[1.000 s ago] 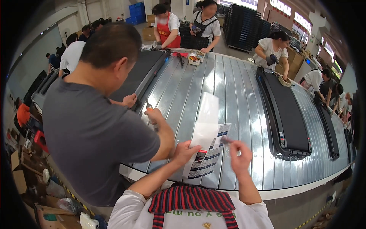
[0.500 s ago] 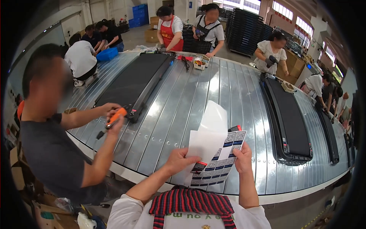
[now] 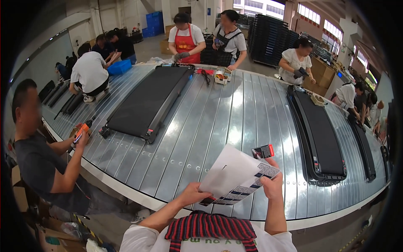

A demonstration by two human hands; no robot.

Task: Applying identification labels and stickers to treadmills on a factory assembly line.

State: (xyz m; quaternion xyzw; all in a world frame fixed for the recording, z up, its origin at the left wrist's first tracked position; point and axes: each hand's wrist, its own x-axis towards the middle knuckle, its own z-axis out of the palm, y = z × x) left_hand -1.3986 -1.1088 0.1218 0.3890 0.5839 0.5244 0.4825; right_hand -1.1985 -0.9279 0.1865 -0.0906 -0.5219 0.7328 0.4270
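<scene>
Low over the near edge of the metal table, I hold a stack of sticker sheets (image 3: 228, 173) between both hands. Its top sheet is mostly blank white, with rows of blue and white printed stickers showing along the lower right. My left hand (image 3: 194, 195) pinches the left edge, thumb on top. Beside that thumb lies a black and red label (image 3: 208, 201). My right hand (image 3: 273, 185) grips the right edge, thumb over the stickers. Another black and red label (image 3: 262, 151) sticks out above the right fingers, apparently held behind the sheets.
A black treadmill deck (image 3: 151, 101) lies left of centre on the slatted metal table (image 3: 201, 126); another deck (image 3: 317, 134) lies to the right. A co-worker at left holds an orange power tool (image 3: 82, 131). More people work along the far side, near a small basket (image 3: 222, 75).
The raised white sheet now lies flatter over the stickers, covering many of them. The label by my right hand shows more. The left co-worker has drawn back from the deck with the tool.
</scene>
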